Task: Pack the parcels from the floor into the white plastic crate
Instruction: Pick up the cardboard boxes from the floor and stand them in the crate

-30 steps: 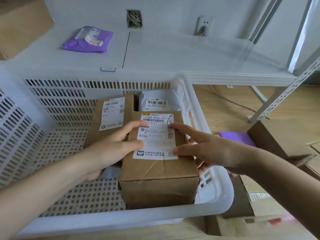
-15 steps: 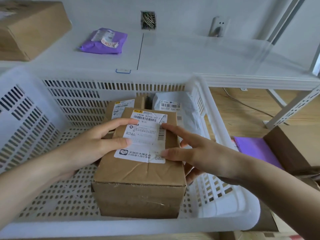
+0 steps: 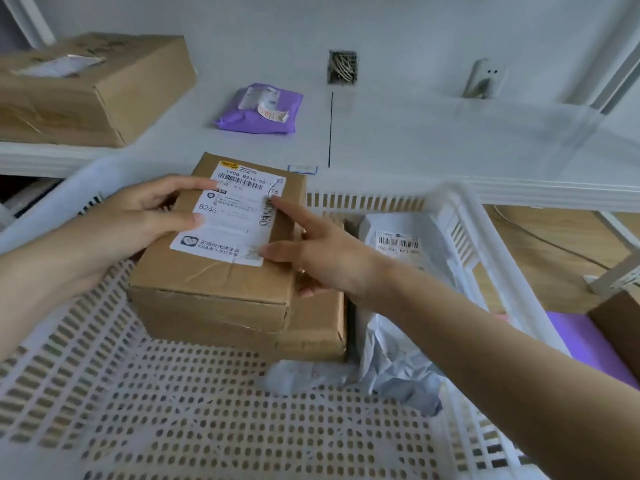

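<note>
A brown cardboard box [image 3: 214,285] with a white shipping label lies on top of a second brown box [image 3: 318,327] inside the white plastic crate [image 3: 460,230]. My left hand [image 3: 138,223] grips the top box's left side, thumb on the label. My right hand [image 3: 318,254] holds its right side, with the forefinger and thumb resting on the label's edge. A white poly mailer [image 3: 398,271] with a barcode label lies crumpled along the crate's right wall.
Behind the crate runs a white shelf [image 3: 433,140] holding a large brown box [image 3: 90,88] and a purple mailer [image 3: 261,109]. On the wooden floor to the right are another purple parcel [image 3: 585,344] and a brown box [image 3: 620,323].
Both hands have carried the labelled box from the crate's near side to the far side, onto the second brown box. The view has moved forward over the crate.
</note>
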Demonstrator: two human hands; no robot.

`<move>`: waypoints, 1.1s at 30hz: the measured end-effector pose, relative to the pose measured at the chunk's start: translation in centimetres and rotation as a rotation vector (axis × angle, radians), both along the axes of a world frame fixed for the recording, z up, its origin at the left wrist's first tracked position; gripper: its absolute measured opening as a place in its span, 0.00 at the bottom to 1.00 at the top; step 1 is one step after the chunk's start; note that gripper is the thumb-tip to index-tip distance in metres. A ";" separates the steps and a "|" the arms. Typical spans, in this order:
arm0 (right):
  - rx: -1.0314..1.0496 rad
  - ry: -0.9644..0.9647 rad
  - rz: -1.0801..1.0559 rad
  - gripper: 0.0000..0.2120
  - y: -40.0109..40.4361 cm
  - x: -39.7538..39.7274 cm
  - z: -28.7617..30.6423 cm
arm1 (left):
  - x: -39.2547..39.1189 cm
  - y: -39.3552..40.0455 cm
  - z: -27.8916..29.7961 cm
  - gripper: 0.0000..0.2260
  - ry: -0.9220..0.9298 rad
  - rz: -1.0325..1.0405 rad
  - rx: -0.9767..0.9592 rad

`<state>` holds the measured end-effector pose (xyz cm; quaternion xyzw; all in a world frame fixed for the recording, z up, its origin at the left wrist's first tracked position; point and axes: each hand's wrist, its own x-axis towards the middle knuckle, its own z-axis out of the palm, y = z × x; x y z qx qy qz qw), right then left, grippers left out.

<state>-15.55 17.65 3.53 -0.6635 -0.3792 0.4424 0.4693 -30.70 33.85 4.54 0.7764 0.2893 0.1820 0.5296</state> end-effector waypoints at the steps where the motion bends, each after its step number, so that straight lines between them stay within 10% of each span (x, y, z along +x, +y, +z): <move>1: 0.002 -0.003 0.002 0.32 1.8 -0.3 -0.5 | -0.4 1.5 -0.2 0.18 0.009 0.034 0.012; 18: -0.530 -1.227 0.541 0.08 12.7 -0.4 -12.6 | 3.4 9.5 -17.8 0.26 0.585 -0.158 -0.079; 24: -0.486 -1.292 0.493 0.10 12.0 0.5 -12.8 | 5.8 7.7 -21.6 0.39 0.821 -0.338 0.231; 33: -0.517 -1.287 0.553 0.11 10.2 1.9 -11.3 | 5.4 6.7 -22.2 0.34 0.950 -0.166 -0.008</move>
